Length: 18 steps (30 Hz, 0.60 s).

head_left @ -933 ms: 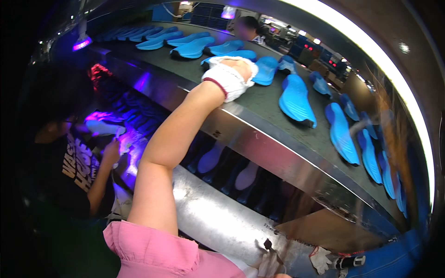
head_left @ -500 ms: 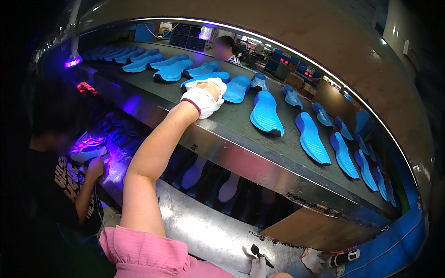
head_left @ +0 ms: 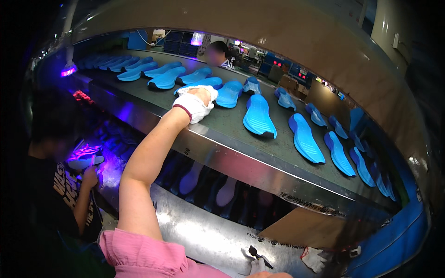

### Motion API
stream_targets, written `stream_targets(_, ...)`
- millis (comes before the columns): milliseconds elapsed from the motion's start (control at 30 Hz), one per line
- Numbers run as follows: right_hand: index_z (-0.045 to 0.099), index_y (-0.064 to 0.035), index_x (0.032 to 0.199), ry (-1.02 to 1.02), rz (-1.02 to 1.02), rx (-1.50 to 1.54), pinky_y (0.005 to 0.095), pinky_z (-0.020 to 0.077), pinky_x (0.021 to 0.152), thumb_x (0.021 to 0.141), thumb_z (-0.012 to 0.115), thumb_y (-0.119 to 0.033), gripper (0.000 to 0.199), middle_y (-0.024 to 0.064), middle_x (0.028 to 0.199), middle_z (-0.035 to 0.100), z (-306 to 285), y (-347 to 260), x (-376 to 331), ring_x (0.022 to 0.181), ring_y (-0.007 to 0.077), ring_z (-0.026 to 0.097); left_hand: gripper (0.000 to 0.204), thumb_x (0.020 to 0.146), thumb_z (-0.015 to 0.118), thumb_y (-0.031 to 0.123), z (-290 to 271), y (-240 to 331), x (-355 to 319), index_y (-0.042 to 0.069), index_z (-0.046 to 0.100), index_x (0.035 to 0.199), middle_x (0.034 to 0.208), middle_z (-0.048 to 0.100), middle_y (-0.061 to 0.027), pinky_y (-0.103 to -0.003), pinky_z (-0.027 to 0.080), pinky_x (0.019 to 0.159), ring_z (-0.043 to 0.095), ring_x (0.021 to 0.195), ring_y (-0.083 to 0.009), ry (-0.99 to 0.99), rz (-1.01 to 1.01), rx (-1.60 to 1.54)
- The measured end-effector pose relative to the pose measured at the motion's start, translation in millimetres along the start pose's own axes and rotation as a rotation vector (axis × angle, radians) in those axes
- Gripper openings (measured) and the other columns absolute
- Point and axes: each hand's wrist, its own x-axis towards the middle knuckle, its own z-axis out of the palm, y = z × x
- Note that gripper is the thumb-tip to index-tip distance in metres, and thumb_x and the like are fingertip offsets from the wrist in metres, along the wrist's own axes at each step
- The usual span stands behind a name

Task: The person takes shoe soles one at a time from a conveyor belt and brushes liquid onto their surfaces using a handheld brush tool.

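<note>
My left hand, in a loose white glove with a dark red cuff, reaches up to the conveyor belt. It is closed over the near part of a blue shoe sole; its fingertips are hidden by the glove and the sole. Just right of the hand lies another blue sole. Low in the picture, my right hand, in a pale glove, is closed around a dark brush above the metal worktop. Only part of that hand shows.
More blue soles lie spaced along the belt, which has a metal edge. Below, a dark shelf holds pale soles. A co-worker at left handles a shoe under purple light. A white glove rests at lower right.
My left hand and the soles sit slightly farther left in the picture, the hand still at the same sole. The brush in my right hand has shifted slightly left too.
</note>
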Motion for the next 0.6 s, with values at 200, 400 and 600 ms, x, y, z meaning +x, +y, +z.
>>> stream_targets(200,0.062,-0.0036,0.114,-0.006,-0.018,-0.005,0.0366,0.05,0.072,0.093,0.06,-0.015,0.023,0.0111,0.099,0.064,2,0,-1,0.084,0.0239,0.061,0.018,0.087,0.057,0.012,9,-14,2,0.007,0.065,0.102,0.102,0.069,-0.0185,-0.048,0.053,0.077,0.068,0.096,-0.038,0.069,0.05,-0.069)
stream_targets(400,0.063,-0.0046,0.114,0.003,-0.019,-0.002,0.0376,0.0504,0.072,0.093,0.06,-0.015,0.023,0.0119,0.1,0.065,0,0,-5,0.084,0.0252,0.062,0.018,0.087,0.06,0.019,2,-7,1,0.009,0.067,0.102,0.101,0.069,-0.0172,-0.046,0.053,0.079,0.067,0.094,-0.039,-0.054,0.013,-0.044)
stream_targets(600,0.063,-0.0056,0.114,0.009,-0.021,0.003,0.0387,0.0509,0.073,0.093,0.06,-0.015,0.024,0.0128,0.101,0.065,2,2,-10,0.085,0.0265,0.063,0.022,0.087,0.063,0.027,3,-12,-4,0.008,0.067,0.098,0.1,0.068,-0.017,-0.047,0.052,0.081,0.066,0.097,-0.0369,0.03,0.016,-0.142)
